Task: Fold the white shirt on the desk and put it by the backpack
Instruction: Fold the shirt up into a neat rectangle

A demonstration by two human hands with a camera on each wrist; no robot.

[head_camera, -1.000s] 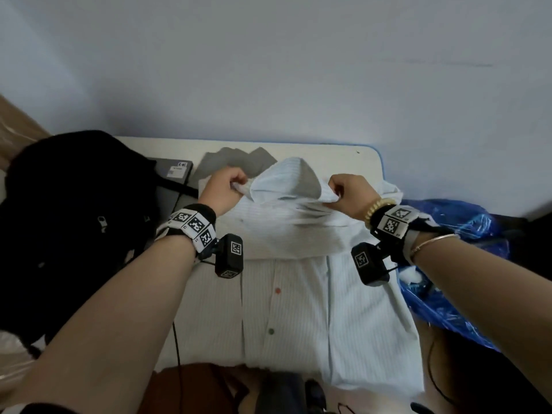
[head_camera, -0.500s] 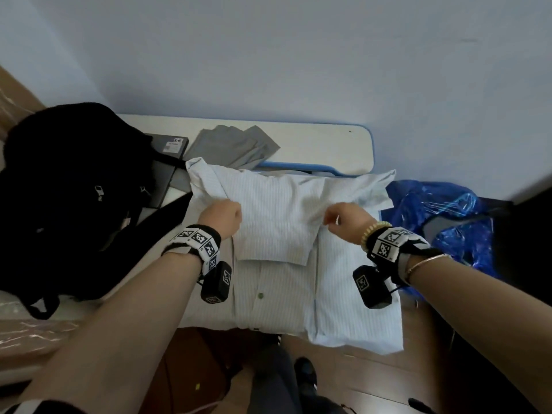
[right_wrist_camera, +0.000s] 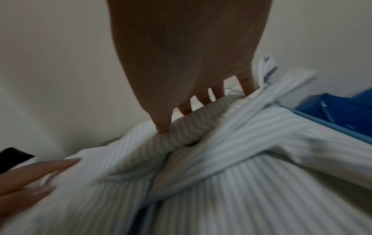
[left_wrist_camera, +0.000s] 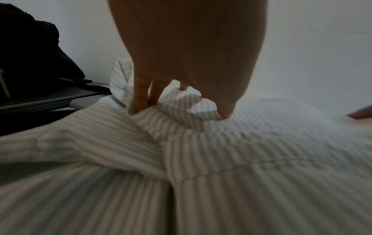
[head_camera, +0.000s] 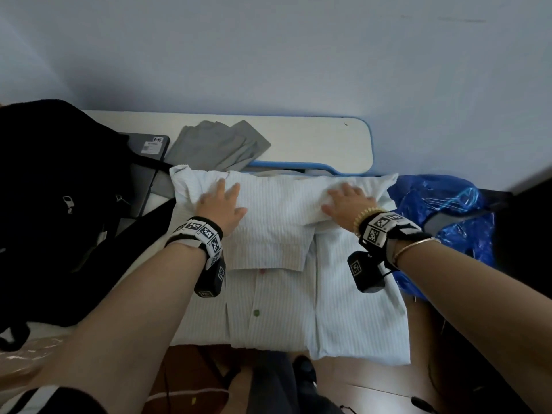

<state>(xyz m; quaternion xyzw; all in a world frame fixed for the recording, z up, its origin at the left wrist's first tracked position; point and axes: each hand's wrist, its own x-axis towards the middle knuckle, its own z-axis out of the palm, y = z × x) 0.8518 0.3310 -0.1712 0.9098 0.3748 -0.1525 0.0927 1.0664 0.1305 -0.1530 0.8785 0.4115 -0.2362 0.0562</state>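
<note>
The white striped shirt (head_camera: 274, 222) lies on the desk (head_camera: 328, 138), buttons up, with its far part folded toward me over the front. My left hand (head_camera: 221, 204) presses flat on the fold's left end, fingers spread. My right hand (head_camera: 348, 201) presses flat on its right end. In the left wrist view the straight fingers (left_wrist_camera: 141, 98) dig into bunched cloth (left_wrist_camera: 201, 159). The right wrist view shows my right hand (right_wrist_camera: 191, 71) pushing a ridge of the shirt (right_wrist_camera: 241, 174). The black backpack (head_camera: 53, 204) stands at the left, touching the shirt's left side.
A folded grey garment (head_camera: 221, 144) lies behind the shirt. A grey laptop-like slab (head_camera: 146, 147) sits partly under the backpack. A blue plastic bag (head_camera: 442, 222) is off the desk's right edge. The wall stands close behind. The shirt's near right corner overhangs the desk.
Both hands pulled the shirt's far part toward me, laid it over the front and let it go. They then slid back to the far fold and now lie flat.
</note>
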